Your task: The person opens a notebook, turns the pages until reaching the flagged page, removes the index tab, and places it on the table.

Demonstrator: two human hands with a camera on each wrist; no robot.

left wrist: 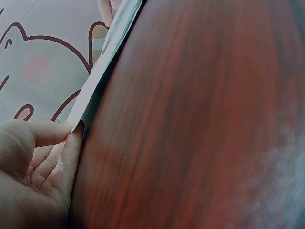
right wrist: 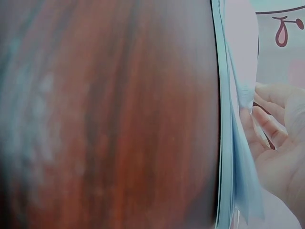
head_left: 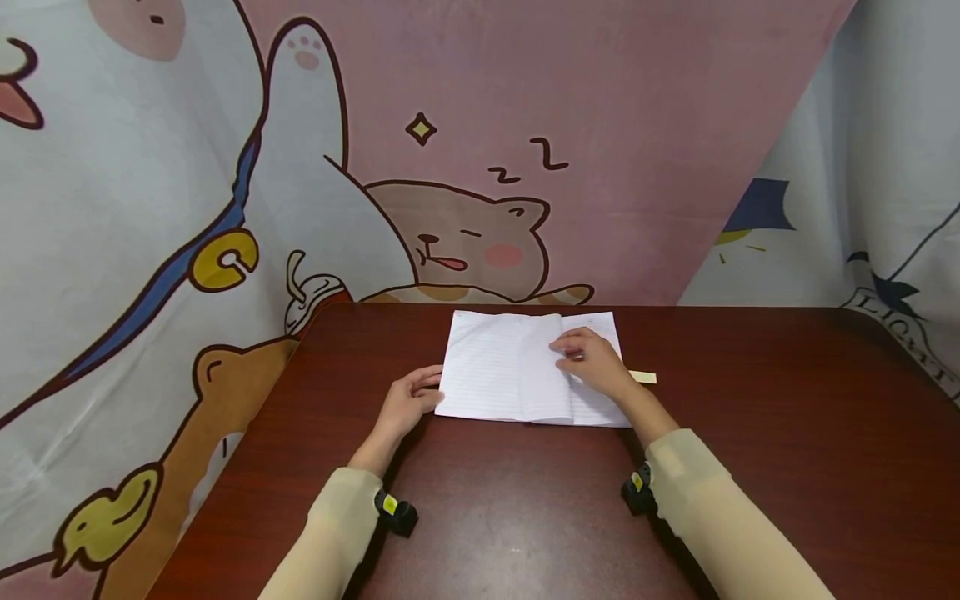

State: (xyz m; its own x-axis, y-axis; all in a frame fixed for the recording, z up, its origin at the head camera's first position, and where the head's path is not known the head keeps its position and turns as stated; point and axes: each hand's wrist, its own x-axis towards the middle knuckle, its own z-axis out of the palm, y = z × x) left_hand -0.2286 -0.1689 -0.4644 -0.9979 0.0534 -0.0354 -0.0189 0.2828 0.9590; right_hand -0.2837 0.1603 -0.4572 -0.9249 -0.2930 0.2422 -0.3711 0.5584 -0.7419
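Observation:
An open notebook (head_left: 487, 375) with lined white pages lies on the table. One page (head_left: 546, 375) stands partly raised near the fold, with its free edge towards the right half. My left hand (head_left: 405, 406) holds the notebook's left edge, and the left wrist view shows the thumb (left wrist: 52, 132) on top and fingers underneath. Over the right half, my right hand (head_left: 594, 362) has its fingers loosely bent, with a gap between thumb and forefinger. Its fingertips (right wrist: 245, 117) touch the raised page (right wrist: 240, 90) in the right wrist view. Part of that contact is hidden.
A pale yellow strip (head_left: 643, 377) sticks out beyond the notebook's right edge. The dark red-brown table (head_left: 787, 433) reaches back to a cartoon-printed cloth (head_left: 637, 150). Black wrist cameras (head_left: 397, 514) sit at both cuffs, close above the tabletop.

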